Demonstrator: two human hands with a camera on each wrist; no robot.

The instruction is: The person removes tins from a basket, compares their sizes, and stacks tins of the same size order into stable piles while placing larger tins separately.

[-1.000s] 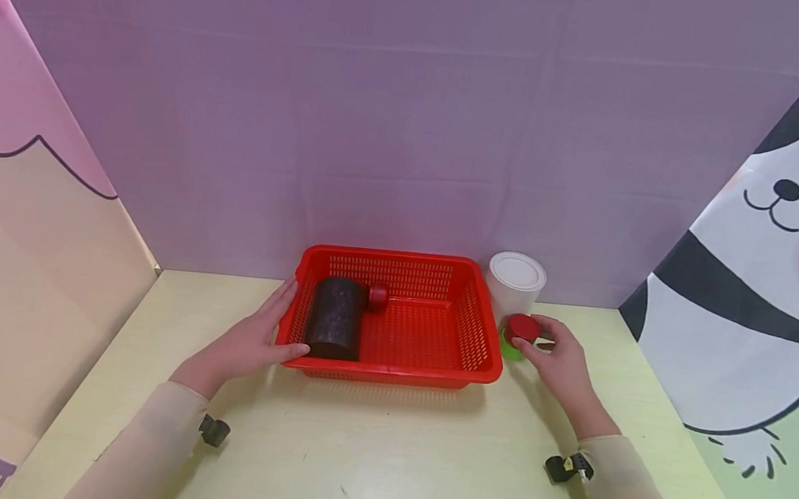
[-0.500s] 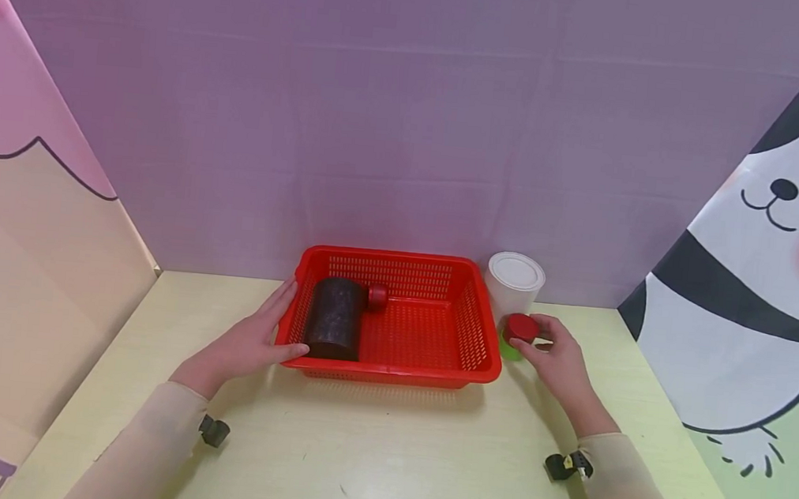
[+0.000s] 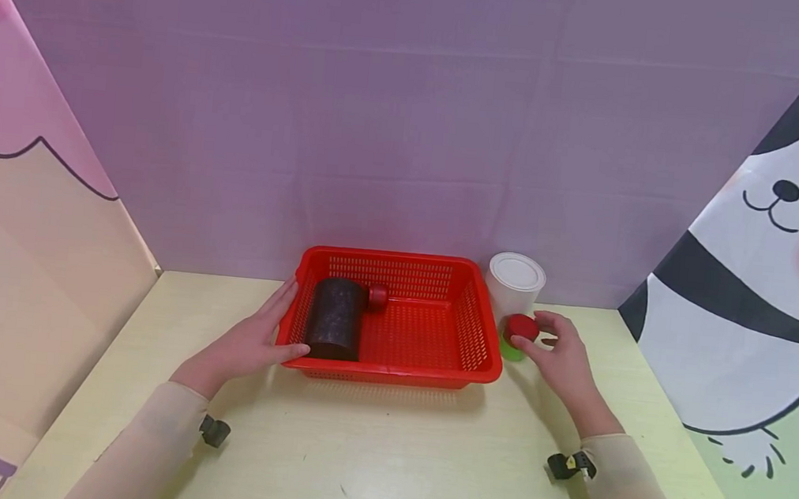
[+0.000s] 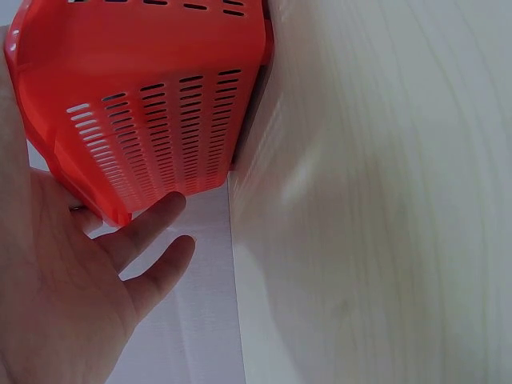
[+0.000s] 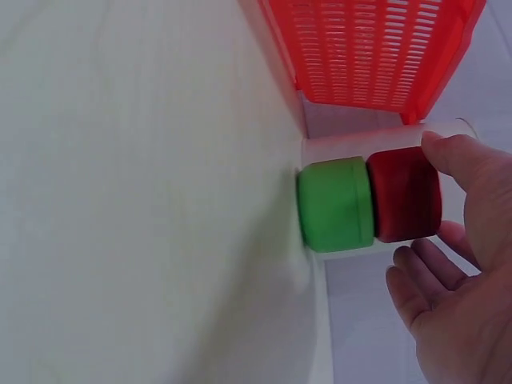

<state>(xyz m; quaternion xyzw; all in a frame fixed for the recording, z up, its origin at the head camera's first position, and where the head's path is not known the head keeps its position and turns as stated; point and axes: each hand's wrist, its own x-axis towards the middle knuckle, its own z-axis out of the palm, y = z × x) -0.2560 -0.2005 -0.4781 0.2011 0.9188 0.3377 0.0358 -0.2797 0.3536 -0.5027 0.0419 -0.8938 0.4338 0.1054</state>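
Note:
My left hand (image 3: 249,339) rests against the left end of a red plastic basket (image 3: 389,369), thumb over the front corner of the rim and fingers along the side. Inside lie a large black cylinder (image 3: 335,319) and a small red cylinder (image 3: 377,297) beside it. To the basket's right, my right hand (image 3: 566,367) pinches a short dark red cylinder (image 5: 404,194) between thumb and index finger. It sits on a green cylinder (image 5: 332,206) of similar width, standing on the table. In the right wrist view the other fingers are loosely bent and apart from it.
A white lidded can (image 3: 513,283) stands just behind the green and red stack, close to the basket's right end. The pale wooden table (image 3: 381,454) meets a purple cloth wall (image 3: 410,124) at the back. Printed panels stand at both sides.
The right hand's fingers have shifted very slightly at the red cylinder, which still sits on the green one. The left hand and the basket have not visibly moved.

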